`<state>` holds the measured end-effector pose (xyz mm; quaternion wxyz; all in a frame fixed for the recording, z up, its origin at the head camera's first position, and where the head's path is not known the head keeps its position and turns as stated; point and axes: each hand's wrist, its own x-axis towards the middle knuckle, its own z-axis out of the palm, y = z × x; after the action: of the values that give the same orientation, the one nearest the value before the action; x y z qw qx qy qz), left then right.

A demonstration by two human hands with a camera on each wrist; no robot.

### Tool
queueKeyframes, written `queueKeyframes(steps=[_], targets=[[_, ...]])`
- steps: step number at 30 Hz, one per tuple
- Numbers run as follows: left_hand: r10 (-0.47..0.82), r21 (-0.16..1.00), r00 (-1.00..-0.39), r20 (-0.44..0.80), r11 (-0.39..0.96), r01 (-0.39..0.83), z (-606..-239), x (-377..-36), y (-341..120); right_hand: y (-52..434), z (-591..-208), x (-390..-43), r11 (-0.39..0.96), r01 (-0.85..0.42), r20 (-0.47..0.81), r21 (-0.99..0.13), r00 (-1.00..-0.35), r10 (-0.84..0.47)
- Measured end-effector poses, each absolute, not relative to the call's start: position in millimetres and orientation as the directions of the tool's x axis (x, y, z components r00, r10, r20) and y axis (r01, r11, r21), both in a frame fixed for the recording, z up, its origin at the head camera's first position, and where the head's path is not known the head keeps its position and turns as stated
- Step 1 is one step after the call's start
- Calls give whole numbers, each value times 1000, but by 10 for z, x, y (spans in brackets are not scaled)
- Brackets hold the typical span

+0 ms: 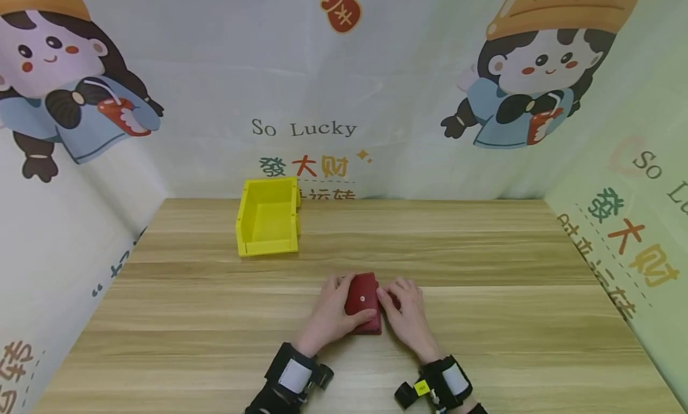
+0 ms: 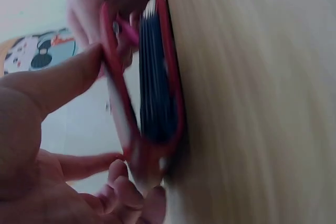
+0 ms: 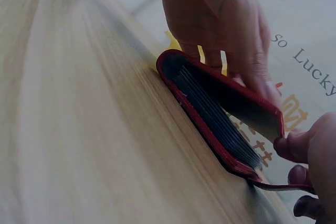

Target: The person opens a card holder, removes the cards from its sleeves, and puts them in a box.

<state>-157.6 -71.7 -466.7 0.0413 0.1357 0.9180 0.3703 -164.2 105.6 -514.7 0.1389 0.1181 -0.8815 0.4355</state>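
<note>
A small red card wallet (image 1: 361, 290) with a snap stud lies on the wooden table between both hands. My left hand (image 1: 332, 312) grips it from the left, thumb on the cover and the other fingers along the spine. On the opposite side my right hand (image 1: 407, 311) pinches the cover's free edge, where a closing tab (image 3: 283, 186) sticks out by the fingers. The cover (image 3: 236, 95) stands partly lifted, and dark layered card sleeves (image 2: 155, 77) show inside. In the left wrist view, a patch of pink shows near the right hand's fingers.
A yellow open bin (image 1: 269, 220) stands at the back of the table (image 1: 457, 247), left of centre. Printed cloth walls (image 1: 403, 103) with cartoon figures enclose the table at the back and sides.
</note>
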Motion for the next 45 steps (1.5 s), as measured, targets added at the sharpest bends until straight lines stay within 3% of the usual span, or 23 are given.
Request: queueKeyframes(steps=[9,13,18,23,37,45], targets=[[232,711,-972,26,679,181,-4680,-1550,-647,1062,-5169,-1661,481,-404,403,-778,-908,-111],[226,786,-974,26,597,159,-4680,-1556,-693,1051,-5169,-1656,463,-409,401,-786,-908,-121],[220,896,-974,-47,440,56,-4590,-1563,-854,1018,-5191,-1640,510,-406,405,-758,-907,-120],[177,934,-977,-121,353,-51,-4481,-1563,-1033,1004,-5222,-1634,585,-418,430,-695,-894,-127],[69,906,-996,-56,423,-22,-4518,-1636,-1258,1018,-5166,-1626,664,-350,385,-660,-917,-101],[50,855,-990,-131,512,-87,-4536,-1654,-1379,1023,-5137,-1626,687,-321,347,-652,-932,-106]])
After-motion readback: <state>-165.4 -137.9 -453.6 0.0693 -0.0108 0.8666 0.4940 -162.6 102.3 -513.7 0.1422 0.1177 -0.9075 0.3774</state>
